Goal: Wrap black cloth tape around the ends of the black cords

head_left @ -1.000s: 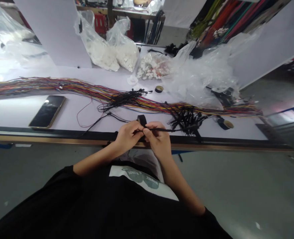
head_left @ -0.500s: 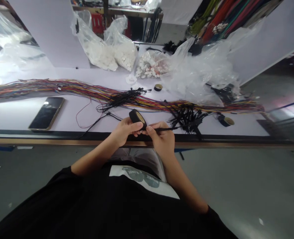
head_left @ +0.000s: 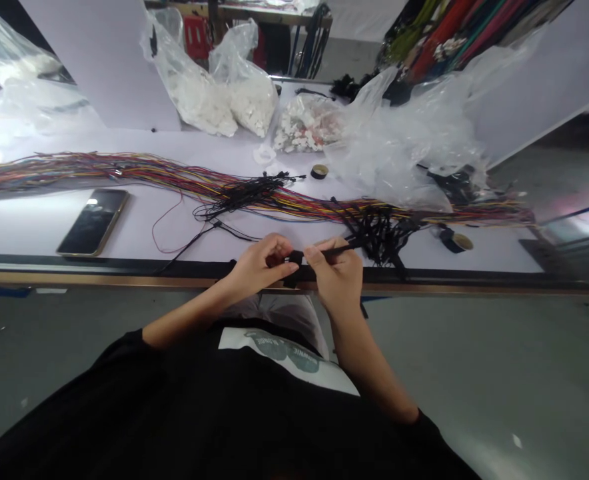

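My right hand [head_left: 338, 272] is closed on a black taped wire strand [head_left: 343, 249] that runs right to a tangle of black wire ends [head_left: 382, 235]. Just left of it, my left hand [head_left: 262, 267] has its thumb and fingers curled at a black tape roll [head_left: 295, 259], which shows small and dark between the two hands above the table's front edge. How firmly the left fingers grip the roll is hard to see. A long bundle of coloured wires [head_left: 174, 172] lies across the table behind both hands.
A phone [head_left: 93, 223] lies at the left. Tape rolls [head_left: 319, 171] [head_left: 456, 241] sit behind and to the right. Clear bags of white parts [head_left: 252, 100] and crumpled plastic [head_left: 399, 147] stand at the back. A thin black cable [head_left: 189, 245] lies left of my hands.
The tape roll has turned and dropped lower between my hands, so its round face no longer shows. My right hand has shifted slightly right with the strand.
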### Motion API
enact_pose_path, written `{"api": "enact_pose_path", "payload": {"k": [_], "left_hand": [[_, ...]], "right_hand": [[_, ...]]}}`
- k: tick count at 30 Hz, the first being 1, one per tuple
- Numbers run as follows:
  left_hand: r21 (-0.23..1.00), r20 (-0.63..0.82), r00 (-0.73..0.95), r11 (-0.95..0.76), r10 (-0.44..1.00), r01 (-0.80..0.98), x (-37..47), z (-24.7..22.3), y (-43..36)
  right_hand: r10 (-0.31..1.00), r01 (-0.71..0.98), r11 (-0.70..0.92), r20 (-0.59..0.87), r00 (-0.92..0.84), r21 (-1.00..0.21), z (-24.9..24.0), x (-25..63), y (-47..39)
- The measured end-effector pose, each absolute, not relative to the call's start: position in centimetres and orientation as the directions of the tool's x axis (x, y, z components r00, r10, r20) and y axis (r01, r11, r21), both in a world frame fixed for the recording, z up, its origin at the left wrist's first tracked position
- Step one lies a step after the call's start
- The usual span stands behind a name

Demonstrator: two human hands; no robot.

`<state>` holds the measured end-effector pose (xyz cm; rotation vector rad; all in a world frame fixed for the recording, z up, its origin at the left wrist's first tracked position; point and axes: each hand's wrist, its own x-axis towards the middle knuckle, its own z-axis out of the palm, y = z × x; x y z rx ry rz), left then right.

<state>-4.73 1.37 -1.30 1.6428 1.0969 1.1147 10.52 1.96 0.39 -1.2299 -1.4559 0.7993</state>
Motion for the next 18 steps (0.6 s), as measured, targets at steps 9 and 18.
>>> {"api": "enact_pose_path", "payload": {"k": [9,18], "left_hand": [[0.814,0.319,0.158,-0.355,0.935,0.459,-4.0,-0.4,1.5],[0.413,0.505,0.173,-0.412,0.846,0.812,-3.8,-1.0,1.4]], "right_hand": [[0.958,0.270,0.215,0.256,0.128,-0.939,-0.1,10.0,1.6],[0.948,0.387,0.187,0.270,0.171,-0.903,1.0,8.8,1.7]]}}
